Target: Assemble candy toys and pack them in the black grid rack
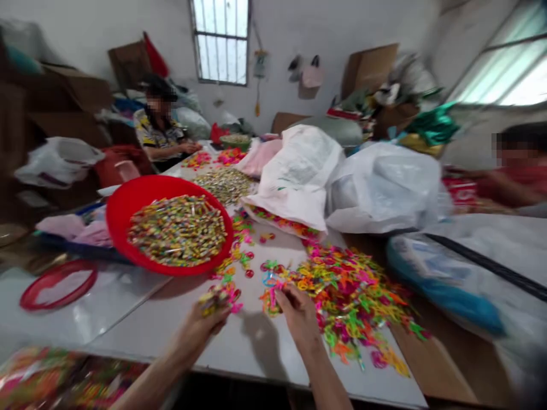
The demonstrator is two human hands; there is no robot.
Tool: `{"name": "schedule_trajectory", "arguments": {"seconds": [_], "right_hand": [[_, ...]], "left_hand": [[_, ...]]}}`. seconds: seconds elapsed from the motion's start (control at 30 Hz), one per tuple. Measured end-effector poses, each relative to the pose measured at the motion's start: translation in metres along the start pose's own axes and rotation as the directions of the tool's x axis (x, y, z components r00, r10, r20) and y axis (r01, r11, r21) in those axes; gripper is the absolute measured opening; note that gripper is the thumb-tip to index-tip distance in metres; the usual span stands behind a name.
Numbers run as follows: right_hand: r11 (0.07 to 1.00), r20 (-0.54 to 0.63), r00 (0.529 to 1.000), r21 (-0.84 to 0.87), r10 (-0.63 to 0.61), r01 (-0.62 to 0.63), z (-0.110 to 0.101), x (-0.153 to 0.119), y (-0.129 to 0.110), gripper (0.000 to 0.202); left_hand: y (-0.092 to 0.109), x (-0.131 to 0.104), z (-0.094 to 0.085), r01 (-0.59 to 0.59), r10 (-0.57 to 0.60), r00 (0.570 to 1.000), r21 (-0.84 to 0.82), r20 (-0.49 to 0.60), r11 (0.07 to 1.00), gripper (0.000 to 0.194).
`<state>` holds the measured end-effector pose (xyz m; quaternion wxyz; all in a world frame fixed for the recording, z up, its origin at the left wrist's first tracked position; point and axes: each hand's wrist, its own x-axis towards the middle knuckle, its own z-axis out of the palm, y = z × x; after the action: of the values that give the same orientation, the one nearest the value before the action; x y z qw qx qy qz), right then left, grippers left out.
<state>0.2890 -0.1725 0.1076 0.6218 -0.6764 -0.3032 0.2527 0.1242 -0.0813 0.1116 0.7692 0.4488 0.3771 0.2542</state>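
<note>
My left hand (pixel 209 318) is closed around a bunch of small gold and multicoloured wrapped pieces (pixel 212 302), blurred by motion. Bright pink plastic bits show just past its fingertips. With thumb and fingers pinched, my right hand (pixel 298 312) grips a small pink plastic piece (pixel 278 286) above the white table (pixel 239 353). Beside it on the right spreads a heap of bright plastic pieces (pixel 354 296) in yellow, orange, green and pink. A red basin (pixel 117 219) holding many small wrapped pieces (pixel 179 230) stands beyond my left hand.
A white sack (pixel 299 165) lies with its mouth toward me, coloured pieces in its opening. Another white bag (pixel 384 185) sits to its right. More wrapped pieces (pixel 224 185) are piled farther back. One person (pixel 160 128) works at the far end, another (pixel 519 171) at right.
</note>
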Motion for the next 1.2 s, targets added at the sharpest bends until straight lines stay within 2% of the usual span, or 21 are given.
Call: {"name": "schedule_trajectory", "arguments": {"seconds": [0.13,0.23,0.33,0.53,0.63,0.77,0.87,0.93,1.0,1.07,1.13,1.2], "right_hand": [[0.996,0.095,0.992,0.001,0.085,-0.085,0.01,0.007,-0.006,0.031],[0.99,0.123,0.985,0.064,0.119,-0.128,0.013,0.005,0.001,0.031],[0.988,0.211,0.973,0.101,0.089,-0.113,0.015,0.002,0.005,0.029],[0.945,0.414,0.89,0.167,0.192,-0.282,0.019,0.0,0.008,0.029],[0.923,0.442,0.871,0.199,0.216,-0.33,0.019,-0.003,0.01,0.029],[0.885,0.482,0.834,0.218,0.269,-0.412,0.019,-0.008,0.014,0.028],[0.852,0.491,0.813,0.233,0.314,-0.469,0.021,-0.012,0.022,0.03],[0.886,0.427,0.85,0.197,0.308,-0.42,0.025,-0.014,0.028,0.03],[0.962,0.302,0.924,0.068,0.233,-0.264,0.034,-0.017,0.033,0.029],[0.989,0.193,0.974,-0.106,0.122,-0.103,0.045,-0.02,0.034,0.028],[0.974,0.158,0.986,-0.225,0.051,-0.014,0.05,-0.021,0.031,0.027],[0.958,0.186,0.982,-0.287,0.031,0.024,0.039,-0.019,0.022,0.027]], "left_hand": [[-0.009,0.029,0.015,0.002,0.007,0.996,-0.108,0.085,0.994,0.031],[-0.021,0.032,0.024,-0.046,0.063,0.991,-0.139,0.118,0.989,0.028],[-0.028,0.027,0.016,-0.097,0.116,0.976,-0.11,0.183,0.989,0.023],[-0.024,0.02,-0.006,0.005,0.007,0.98,-0.057,0.197,0.998,0.023],[-0.024,0.019,-0.008,-0.029,0.04,0.965,-0.045,0.26,0.999,0.022],[-0.028,0.02,-0.008,-0.038,0.051,0.962,-0.055,0.269,0.998,0.022],[-0.032,0.02,-0.012,-0.061,0.042,0.967,0.067,0.251,0.996,0.025],[-0.038,0.019,-0.014,-0.1,0.059,0.979,0.21,0.193,0.972,0.025],[-0.048,0.018,-0.014,-0.13,0.11,0.99,0.3,0.085,0.945,0.026],[-0.057,0.017,-0.012,-0.134,0.148,0.989,0.294,-0.026,0.947,0.028],[-0.062,0.018,-0.007,-0.127,0.154,0.984,0.251,-0.091,0.96,0.03],[-0.059,0.019,-0.002,-0.114,0.137,0.988,0.252,-0.075,0.961,0.032]]}}
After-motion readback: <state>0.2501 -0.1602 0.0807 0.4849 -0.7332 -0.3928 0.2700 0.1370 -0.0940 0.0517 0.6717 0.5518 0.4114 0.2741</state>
